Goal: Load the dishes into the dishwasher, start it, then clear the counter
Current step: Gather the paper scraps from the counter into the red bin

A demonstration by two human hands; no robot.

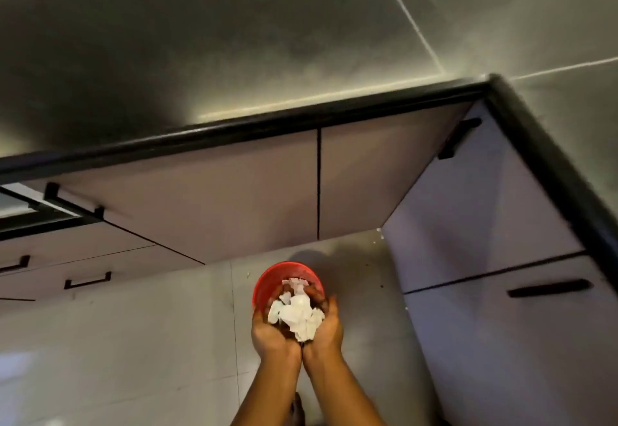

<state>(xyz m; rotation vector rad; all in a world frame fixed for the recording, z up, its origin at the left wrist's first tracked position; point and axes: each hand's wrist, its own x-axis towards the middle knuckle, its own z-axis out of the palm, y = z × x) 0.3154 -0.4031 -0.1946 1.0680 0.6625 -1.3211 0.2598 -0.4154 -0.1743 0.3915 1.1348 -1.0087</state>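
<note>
My left hand point(272, 332) and my right hand point(326, 327) are cupped together, palms up, over the floor. Between them lies a bunch of crumpled white paper scraps point(297, 315). Directly beyond and below the hands stands a red bin point(271, 283) on the floor tiles, and some white scraps point(294, 283) lie inside it. The hands hide the near part of the bin.
A dark L-shaped counter point(234, 58) with a black edge runs across the top and down the right. Below it are pale cabinet doors point(234, 191) with black handles, and drawers point(501, 325) on the right. An open appliance edge point(20, 205) shows at far left. Crumbs dot the floor point(133, 342).
</note>
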